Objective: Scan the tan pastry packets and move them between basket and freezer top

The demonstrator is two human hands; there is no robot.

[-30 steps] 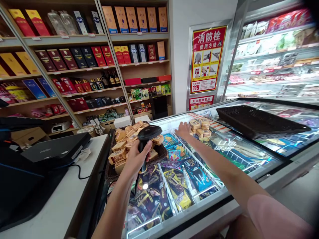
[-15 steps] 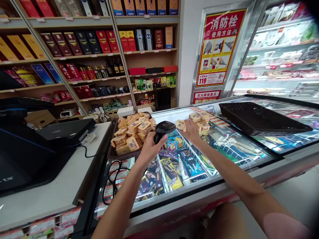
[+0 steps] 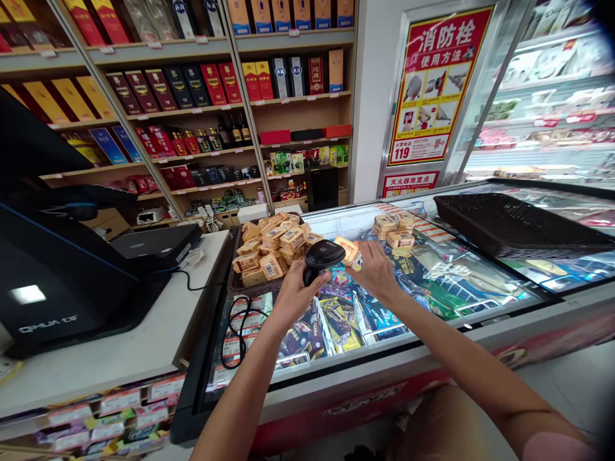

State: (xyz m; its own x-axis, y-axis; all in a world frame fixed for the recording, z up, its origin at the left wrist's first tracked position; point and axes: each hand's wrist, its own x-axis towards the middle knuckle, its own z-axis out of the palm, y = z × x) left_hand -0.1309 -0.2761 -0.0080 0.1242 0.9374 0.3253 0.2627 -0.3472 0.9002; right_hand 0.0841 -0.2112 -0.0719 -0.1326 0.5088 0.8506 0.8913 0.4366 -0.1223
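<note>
My left hand (image 3: 298,291) is wrapped round the handle of a black barcode scanner (image 3: 324,253), its head pointing right. Just beyond that head, my right hand (image 3: 375,272) grips a small packaged snack (image 3: 346,250) in a tan wrapper, lit brightly and turned toward the scanner. A brown wicker basket (image 3: 234,282) at the left holds a heap of similar tan packs (image 3: 281,240). Behind my right hand, several more packs (image 3: 401,238) sit grouped on the glass top of the freezer. My fingertips on the snack are partly hidden.
Under the freezer glass lie bagged frozen goods (image 3: 341,320) in wire baskets. A black empty tray (image 3: 509,224) rests on the right. The scanner's cable (image 3: 240,326) loops on the glass. At the left stands a checkout terminal (image 3: 57,282) on a white counter (image 3: 144,333).
The snack in my right hand has turned, and now sits closer to the scanner head. The whole view has shifted, showing more of the checkout terminal at the left.
</note>
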